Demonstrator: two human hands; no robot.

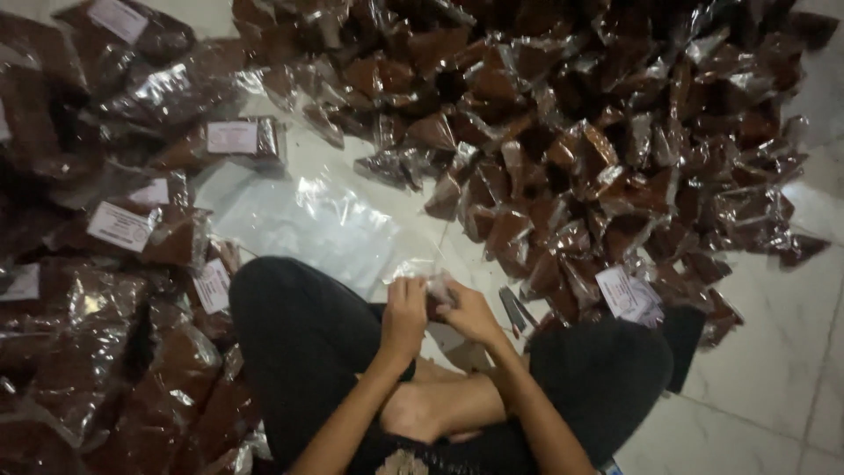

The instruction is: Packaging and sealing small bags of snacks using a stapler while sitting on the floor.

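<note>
Both hands, left hand (pixel 404 312) and right hand (pixel 466 310), are pinching a small, probably light, crinkly packet (pixel 437 286); you're gripping its edges.

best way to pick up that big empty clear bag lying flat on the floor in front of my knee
Probably by the near edge of the clear bag, pinched from your side. It lies flat and limp on the white tile floor, so there is no body to wrap the hands around. The brown packets crowd its left and far edges, while the side toward your left knee looks open.
</note>
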